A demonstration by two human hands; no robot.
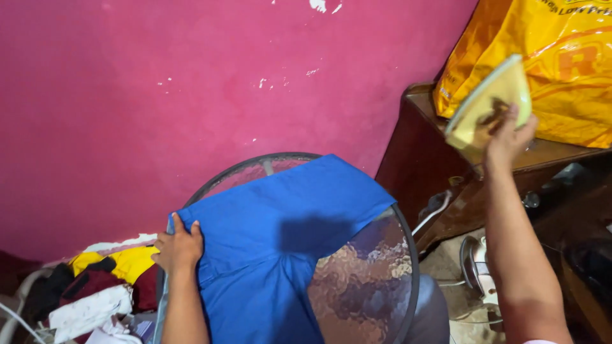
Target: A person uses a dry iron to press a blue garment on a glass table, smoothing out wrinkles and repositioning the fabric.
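In the head view, the left hand (180, 245) lay flat with fingers spread on the left edge of a blue cloth (280, 236), pressing it down rather than gripping it. The cloth was spread over a round table (376, 280) with a patterned glass top and a dark rim, standing close to a pink wall (191, 95). The cloth looked soft, light and limp, likely to slide on the glass unless pinned; an edge or corner seemed the best place to take hold.

The right hand (507, 137) was raised and closed around the handle of an iron (488, 108), whose yellowish soleplate was tilted up toward the camera, well above the cloth. The iron looked stiff and fairly heavy, possibly hot, so the handle was the safe grip.

Behind the iron, a large yellow-orange plastic bag (561, 64) with red printing sat on a dark wooden cabinet (433, 159) at upper right. At lower left lay a pile of clothes (102, 286) in yellow, maroon, black and white.
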